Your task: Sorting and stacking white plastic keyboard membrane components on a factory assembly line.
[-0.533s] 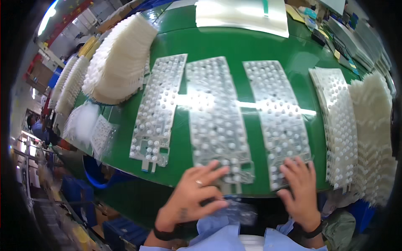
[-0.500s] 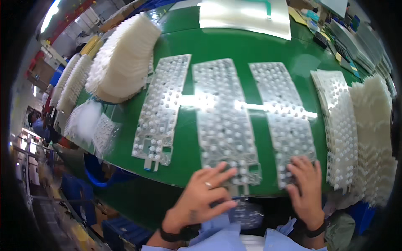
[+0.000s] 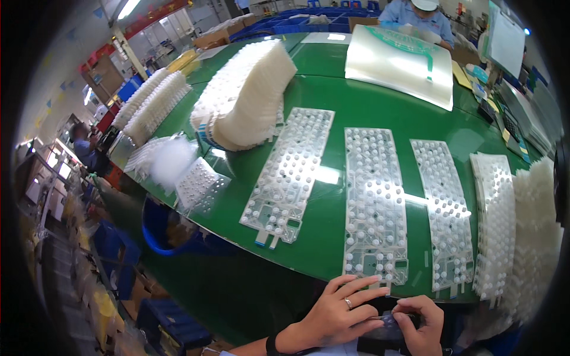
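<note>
Three clear keyboard membrane sheets with white domes lie apart on the green table: a left sheet (image 3: 288, 172), a middle sheet (image 3: 375, 204) and a right sheet (image 3: 445, 213). My left hand (image 3: 338, 311) is spread at the near end of the middle sheet, its fingertips on or just over that edge. Just beyond the table edge, my right hand (image 3: 421, 326) is closed in a pinch close to my left thumb. What the pinch holds is too small to make out. A clear dotted piece shows dimly below, between my hands.
A tall fanned stack of domed sheets (image 3: 243, 95) stands at the back left. Further stacks (image 3: 493, 225) line the right side. Smaller domed pieces (image 3: 202, 184) lie near the left edge. Large clear sheets (image 3: 398, 65) lie at the back, before a person (image 3: 418, 21). A blue bin (image 3: 163, 228) sits below.
My right hand has left the right sheet and come beside my left hand, closing into a pinch. My left hand stays by the middle sheet's near end. The view has shifted.
</note>
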Demonstrator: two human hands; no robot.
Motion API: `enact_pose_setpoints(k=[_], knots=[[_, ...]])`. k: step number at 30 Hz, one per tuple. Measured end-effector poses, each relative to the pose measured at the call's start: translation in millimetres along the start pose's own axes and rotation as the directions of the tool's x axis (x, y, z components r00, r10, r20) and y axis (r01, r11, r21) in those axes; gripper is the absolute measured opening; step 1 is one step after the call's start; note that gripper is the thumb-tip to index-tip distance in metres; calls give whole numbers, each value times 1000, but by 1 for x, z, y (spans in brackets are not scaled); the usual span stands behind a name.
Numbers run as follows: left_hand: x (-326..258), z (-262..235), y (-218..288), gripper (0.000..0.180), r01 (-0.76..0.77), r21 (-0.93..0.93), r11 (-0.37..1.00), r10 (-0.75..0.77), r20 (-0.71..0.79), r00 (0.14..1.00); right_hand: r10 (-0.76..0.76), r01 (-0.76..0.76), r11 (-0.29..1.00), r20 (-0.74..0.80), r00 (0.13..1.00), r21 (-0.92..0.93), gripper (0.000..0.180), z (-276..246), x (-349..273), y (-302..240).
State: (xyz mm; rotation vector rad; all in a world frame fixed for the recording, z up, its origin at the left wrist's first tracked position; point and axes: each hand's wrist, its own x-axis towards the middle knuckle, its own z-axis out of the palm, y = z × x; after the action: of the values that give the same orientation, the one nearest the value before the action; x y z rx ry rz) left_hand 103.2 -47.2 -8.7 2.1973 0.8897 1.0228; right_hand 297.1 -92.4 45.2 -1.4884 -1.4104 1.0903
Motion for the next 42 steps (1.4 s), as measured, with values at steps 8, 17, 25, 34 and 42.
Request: enact_pose_setpoints(k=[8,17,25,34,42], knots=[[19,-11,-9,21,62,85,994,-71,106,992,-376,371,924,-50,925,-96,21,-11,13,24],[19,-3,-21,19,-21,180,983,-44,346,937,61,-59,998,-79,995,36,8,-19,44,40],[23,0,-19,23,-27,159,987,-32,359,933,127,-129,991,-45,991,-42,6,-13,59,42],[19,-3,-33,22,-69,120,990,16,396,918,127,-138,981,-86,988,-135,6,-7,64,44],[19,-3,-35,24,-87,126,988,32,386,922,105,-115,987,-88,991,-112,8,-6,63,48]])
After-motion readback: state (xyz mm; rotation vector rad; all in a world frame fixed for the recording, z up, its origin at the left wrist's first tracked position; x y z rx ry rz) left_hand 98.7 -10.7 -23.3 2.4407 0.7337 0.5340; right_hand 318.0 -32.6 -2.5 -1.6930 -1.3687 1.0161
